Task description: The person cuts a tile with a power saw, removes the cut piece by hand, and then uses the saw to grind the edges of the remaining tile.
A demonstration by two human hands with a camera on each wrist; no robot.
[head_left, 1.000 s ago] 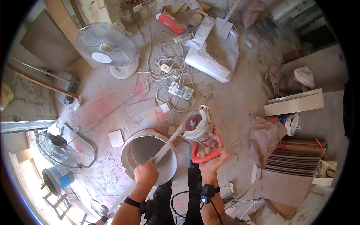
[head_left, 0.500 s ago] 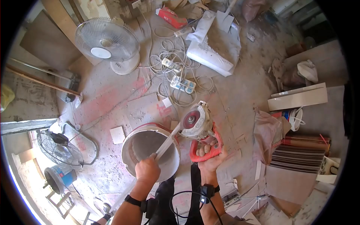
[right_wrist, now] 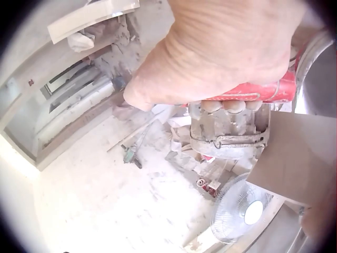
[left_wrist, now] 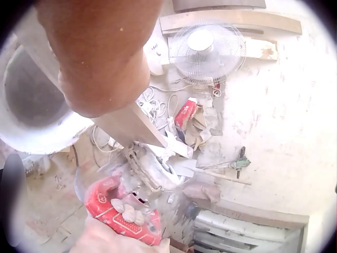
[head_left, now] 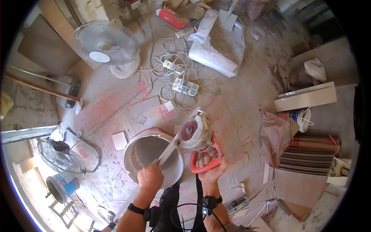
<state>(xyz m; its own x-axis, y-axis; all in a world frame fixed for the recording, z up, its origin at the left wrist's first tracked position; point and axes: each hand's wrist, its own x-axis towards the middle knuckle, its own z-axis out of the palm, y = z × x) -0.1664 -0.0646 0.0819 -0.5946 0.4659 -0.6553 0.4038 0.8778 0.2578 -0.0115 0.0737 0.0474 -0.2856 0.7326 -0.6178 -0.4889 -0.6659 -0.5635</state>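
My left hand [head_left: 150,177] grips a long, pale, flat strip [head_left: 167,153] that slants over the mouth of a large round bucket [head_left: 133,157]. The strip runs up to a dusty hand-held circular saw [head_left: 198,135] with a dark red disc [head_left: 188,130], its upper end overlapping the saw beside the disc. Fingers of my right hand [head_left: 210,173] curl round the saw's red handle [head_left: 217,156]. In the right wrist view, the strip [right_wrist: 300,158] shows as a broad flat face beside the saw's dusty guard [right_wrist: 229,145]. The left wrist view shows the red handle [left_wrist: 126,216] below the strip.
Tangled cable with power strips [head_left: 185,87] lies on the floor ahead. A pedestal fan [head_left: 106,42] stands at the far left, a second fan [head_left: 60,154] nearer. An open white sack [head_left: 212,58] is beyond the cables. Stacked boards [head_left: 303,166] sit on the right.
My right hand and the saw have shifted slightly left and down, closer to my left hand. The left hand keeps its grip on the strip in nearly the same place.
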